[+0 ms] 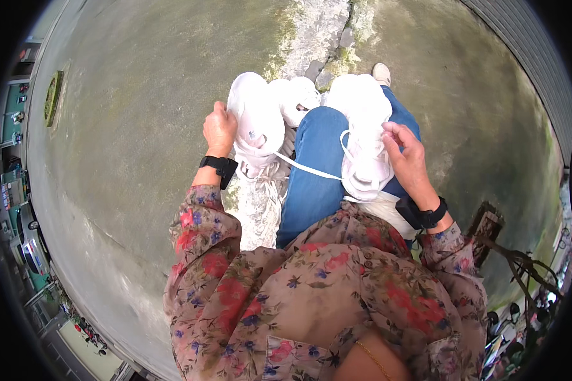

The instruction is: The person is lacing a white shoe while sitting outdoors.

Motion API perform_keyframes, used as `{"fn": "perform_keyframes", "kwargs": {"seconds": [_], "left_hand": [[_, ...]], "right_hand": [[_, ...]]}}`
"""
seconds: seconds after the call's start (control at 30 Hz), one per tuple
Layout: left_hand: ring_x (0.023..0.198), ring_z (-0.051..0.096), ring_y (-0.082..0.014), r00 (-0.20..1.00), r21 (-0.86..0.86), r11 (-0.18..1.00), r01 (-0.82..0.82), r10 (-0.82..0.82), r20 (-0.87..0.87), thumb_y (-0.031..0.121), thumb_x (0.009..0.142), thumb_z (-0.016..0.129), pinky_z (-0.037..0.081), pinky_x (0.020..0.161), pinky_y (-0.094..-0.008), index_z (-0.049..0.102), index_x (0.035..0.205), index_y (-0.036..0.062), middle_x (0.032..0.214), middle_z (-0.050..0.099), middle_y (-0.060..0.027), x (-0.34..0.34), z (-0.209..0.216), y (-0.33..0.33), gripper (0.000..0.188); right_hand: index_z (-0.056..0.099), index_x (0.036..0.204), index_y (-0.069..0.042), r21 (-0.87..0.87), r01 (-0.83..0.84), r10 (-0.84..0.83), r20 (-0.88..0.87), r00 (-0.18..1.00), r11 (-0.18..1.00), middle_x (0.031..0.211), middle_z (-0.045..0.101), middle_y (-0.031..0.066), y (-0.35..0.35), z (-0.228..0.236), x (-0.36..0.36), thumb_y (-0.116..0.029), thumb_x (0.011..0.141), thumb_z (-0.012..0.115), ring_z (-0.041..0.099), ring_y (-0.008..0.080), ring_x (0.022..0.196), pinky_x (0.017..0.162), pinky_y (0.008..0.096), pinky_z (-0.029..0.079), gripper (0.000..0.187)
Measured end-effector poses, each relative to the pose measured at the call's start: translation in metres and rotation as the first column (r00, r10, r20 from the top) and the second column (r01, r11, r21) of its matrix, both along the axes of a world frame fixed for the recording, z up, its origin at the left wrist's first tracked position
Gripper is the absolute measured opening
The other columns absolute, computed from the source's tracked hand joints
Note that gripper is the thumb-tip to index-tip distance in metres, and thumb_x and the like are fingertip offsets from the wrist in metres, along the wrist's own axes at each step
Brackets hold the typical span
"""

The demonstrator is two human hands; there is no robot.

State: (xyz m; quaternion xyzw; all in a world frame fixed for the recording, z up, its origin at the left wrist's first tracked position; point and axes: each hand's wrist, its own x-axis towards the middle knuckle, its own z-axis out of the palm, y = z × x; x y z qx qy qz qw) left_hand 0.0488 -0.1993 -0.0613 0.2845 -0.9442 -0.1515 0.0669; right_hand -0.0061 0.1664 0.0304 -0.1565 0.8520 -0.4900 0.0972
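Observation:
My left hand [219, 132] grips the outer edge of a white lace-up shoe [255, 114], with the fingers wrapped round its side. Across my lap lies a second white shoe [367, 143], over my right thigh. At its right edge my right hand [407, 155] has thumb and fingertips drawn together; whatever is between them is too small to make out. A white lace [308, 168] stretches from the left shoe to the right one, and a loop of lace stands up beside the right shoe. Another white shoe [293, 98] shows beyond my left knee, partly hidden.
My blue jeans [318, 149] bear the right shoe. A worn white strip with a crack [344, 38] runs along the mossy concrete ground [152, 114]. A brown wooden piece [487, 228] and bare branches are at the lower right. Parked vehicles [32, 238] line the far left.

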Motion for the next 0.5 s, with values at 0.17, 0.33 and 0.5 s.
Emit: {"fn": "perform_keyframes", "kwargs": {"seconds": [0.17, 0.33, 0.5], "left_hand": [[0.058, 0.06, -0.0341, 0.923, 0.073, 0.994, 0.077, -0.043, -0.383, 0.005, 0.077, 0.055, 0.045, 0.049, -0.039, 0.05, 0.081, 0.0037, 0.06, 0.057, -0.0172, 0.024, 0.106, 0.049, 0.007], [0.055, 0.06, -0.0265, 0.784, -0.019, 0.904, 0.427, -0.381, -0.49, 0.004, 0.078, 0.059, 0.045, 0.049, -0.0325, 0.051, 0.082, 0.0013, 0.061, 0.056, -0.0156, 0.041, 0.163, 0.118, 0.01], [0.091, 0.054, -0.013, 0.949, 0.778, 0.571, 0.262, -0.006, -0.315, 0.025, 0.092, 0.047, 0.044, 0.082, -0.0281, 0.051, 0.109, -0.0048, 0.1, 0.058, -0.0102, 0.044, 0.109, 0.093, 0.034]], "right_hand": [[0.057, 0.093, 0.003, -0.005, -0.451, 0.438, -0.233, 0.868, 0.892, 0.082, 0.058, 0.0157, -0.082, 0.0, 0.028, -0.018, 0.078, 0.061, 0.056, 0.0286, 0.074, 0.066, 0.0374, 0.045, 0.026], [0.055, 0.09, 0.004, 0.03, -0.516, 0.51, -0.214, 0.833, 0.856, 0.071, 0.059, 0.0191, -0.13, 0.003, 0.052, -0.023, 0.075, 0.064, 0.058, 0.0361, 0.069, 0.062, 0.042, 0.046, 0.032], [0.058, 0.094, 0.006, -0.385, -0.337, 0.405, 0.107, 0.908, 0.859, 0.075, 0.063, 0.0153, -0.074, 0.02, 0.042, -0.013, 0.08, 0.06, 0.06, 0.0184, 0.067, 0.062, 0.0304, 0.048, 0.023]]}}
